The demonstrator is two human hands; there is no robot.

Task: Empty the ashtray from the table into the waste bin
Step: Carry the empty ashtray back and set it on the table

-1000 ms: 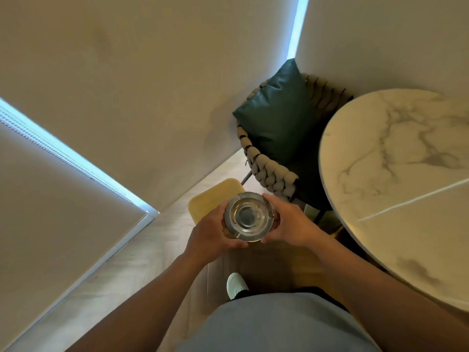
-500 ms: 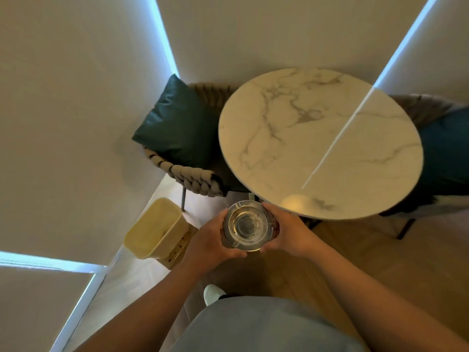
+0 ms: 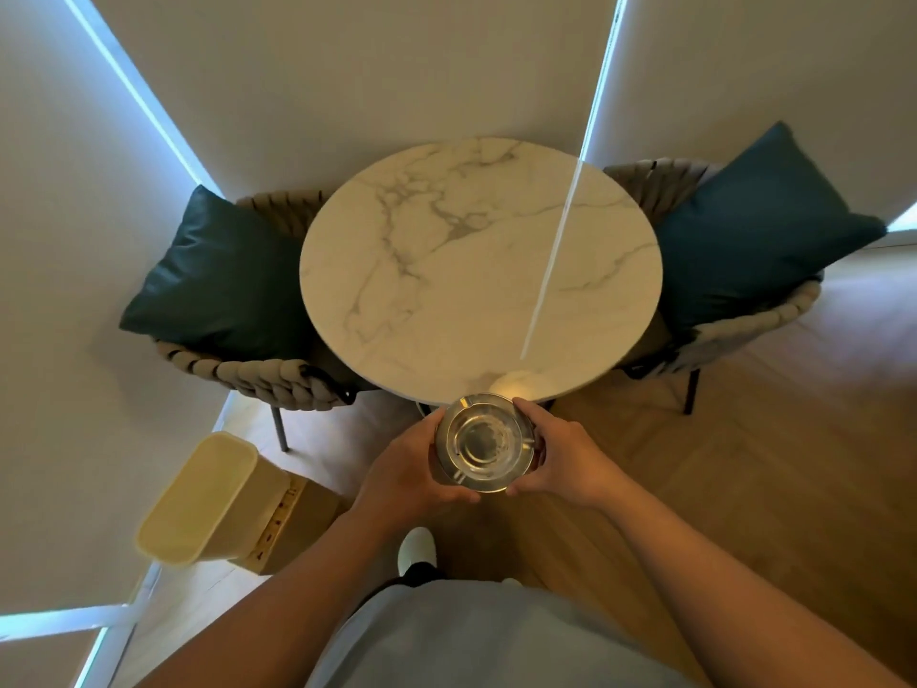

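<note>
A round metal ashtray (image 3: 484, 441) is held upright in front of me, just off the near edge of the round marble table (image 3: 476, 270). My left hand (image 3: 409, 471) grips its left rim and my right hand (image 3: 563, 456) its right rim. Only a faint residue ring shows in the bowl. The pale yellow waste bin (image 3: 208, 499) stands on the floor to the lower left, tilted, with its opening toward the wall.
Two woven chairs flank the table, each with a dark cushion: left cushion (image 3: 218, 275), right cushion (image 3: 749, 225). A cardboard box (image 3: 297, 523) sits beside the bin. Walls close in on the left and behind. Wooden floor (image 3: 744, 464) spreads to the right.
My view has swung right from the bin toward the table, which now sits centred ahead. The ashtray stays held in both hands and the bin has shifted to the lower left.
</note>
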